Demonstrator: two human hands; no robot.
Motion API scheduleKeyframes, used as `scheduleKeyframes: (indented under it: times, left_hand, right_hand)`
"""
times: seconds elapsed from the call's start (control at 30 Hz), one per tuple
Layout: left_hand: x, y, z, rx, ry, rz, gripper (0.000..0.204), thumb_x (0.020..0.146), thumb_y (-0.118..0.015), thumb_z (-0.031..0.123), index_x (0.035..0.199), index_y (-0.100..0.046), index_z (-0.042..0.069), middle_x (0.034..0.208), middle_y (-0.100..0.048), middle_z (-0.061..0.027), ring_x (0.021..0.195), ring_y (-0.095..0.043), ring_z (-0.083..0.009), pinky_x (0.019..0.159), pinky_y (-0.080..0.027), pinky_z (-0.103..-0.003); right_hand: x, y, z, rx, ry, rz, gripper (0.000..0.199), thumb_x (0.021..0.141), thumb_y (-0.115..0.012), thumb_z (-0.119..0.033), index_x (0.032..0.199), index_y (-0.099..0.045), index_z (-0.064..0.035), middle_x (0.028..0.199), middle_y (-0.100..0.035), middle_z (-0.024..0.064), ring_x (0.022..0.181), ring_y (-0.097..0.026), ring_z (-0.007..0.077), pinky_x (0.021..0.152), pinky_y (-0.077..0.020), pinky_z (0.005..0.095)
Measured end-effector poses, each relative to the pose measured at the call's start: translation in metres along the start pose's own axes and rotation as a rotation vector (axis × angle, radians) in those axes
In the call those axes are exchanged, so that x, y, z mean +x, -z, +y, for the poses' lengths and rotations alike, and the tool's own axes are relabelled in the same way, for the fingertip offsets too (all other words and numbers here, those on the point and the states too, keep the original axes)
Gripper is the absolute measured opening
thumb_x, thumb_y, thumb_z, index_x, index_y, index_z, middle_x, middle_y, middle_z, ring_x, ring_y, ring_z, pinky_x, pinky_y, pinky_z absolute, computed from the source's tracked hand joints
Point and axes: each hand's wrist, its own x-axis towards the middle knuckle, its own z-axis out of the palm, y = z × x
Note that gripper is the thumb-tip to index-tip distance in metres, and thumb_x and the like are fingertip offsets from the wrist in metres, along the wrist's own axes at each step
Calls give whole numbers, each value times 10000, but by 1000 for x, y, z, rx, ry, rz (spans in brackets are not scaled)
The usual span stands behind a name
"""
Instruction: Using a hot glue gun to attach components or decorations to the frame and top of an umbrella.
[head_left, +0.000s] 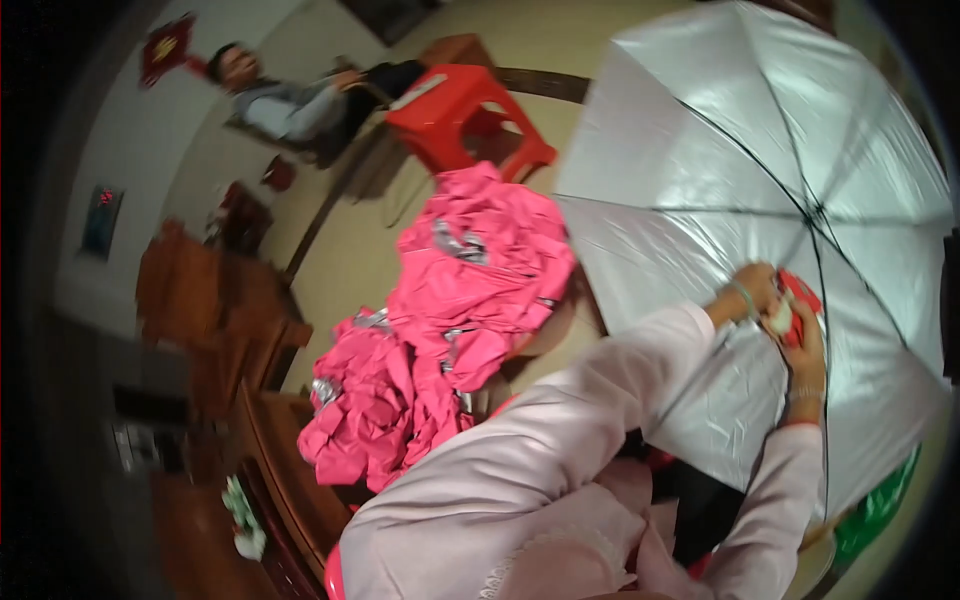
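Observation:
An opened umbrella (690,250) with a silvery inner side and dark ribs spreads across the right of the view, its ribs meeting at a dark hub. Over its near part my two hands come together around a small red object (812,291) with a whitish part. My left hand (755,288), a band at its wrist, is closed with fingers bent at the whitish part. My right hand (804,352) is wrapped on the red part from the near side. The fingers hide much of this object, so its kind cannot be made out.
Crumpled pink cloth with silvery patches (485,270) lies heaped left of the umbrella. Beyond stands a red plastic stool (450,115); a seated person (300,108) is near it. Wooden furniture (200,300) lines the left. Something shiny green (878,510) lies at lower right.

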Motion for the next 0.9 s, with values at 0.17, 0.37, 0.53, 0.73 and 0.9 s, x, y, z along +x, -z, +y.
scheduleKeyframes:
  times: [0.17, 0.37, 0.53, 0.73, 0.9]
  left_hand:
    - [-11, 9, -8, 43, -58, 217, 169, 699, -495, 123, 747, -606, 4, 822, -593, -210, 802, -563, -360, 723, -447, -402]
    - [-14, 2, 1, -21, -45, 201, 170, 699, -464, 111, 742, -590, 4, 831, -588, -209, 820, -551, -359, 728, -435, -406]
    - [-18, 1, -2, -25, -29, 215, 169, 691, -491, 97, 771, -603, 0, 836, -588, -225, 832, -559, -360, 741, -439, -393]
    - [-11, 21, 2, -32, 81, 84, 278, 583, -644, 225, 755, -608, 9, 802, -604, -205, 783, -588, -342, 674, -465, -387]
    - [9, 2, -7, 86, -109, 151, 244, 667, -580, 225, 804, -605, 25, 826, -591, -199, 786, -575, -348, 702, -458, -395]
  right_hand:
    - [5, -19, 5, -25, -48, -16, 204, 800, -516, -145, 973, -520, -36, 807, -606, 95, 715, -606, 220, 649, -530, 384]
    - [-3, -13, 1, -39, -40, -36, 188, 804, -500, -161, 938, -519, -30, 779, -599, 102, 700, -602, 218, 634, -531, 382]
    - [0, -7, 7, -35, -37, -67, 198, 792, -516, -177, 924, -519, -30, 781, -601, 106, 700, -604, 231, 631, -530, 392]
    - [14, -4, 8, 57, -62, -119, 252, 776, -505, -148, 998, -501, -28, 824, -594, 143, 755, -598, 276, 679, -513, 427]
    - [14, 5, -4, 175, -41, -103, 226, 777, -516, -129, 973, -521, -17, 820, -601, 139, 728, -607, 288, 674, -516, 471]
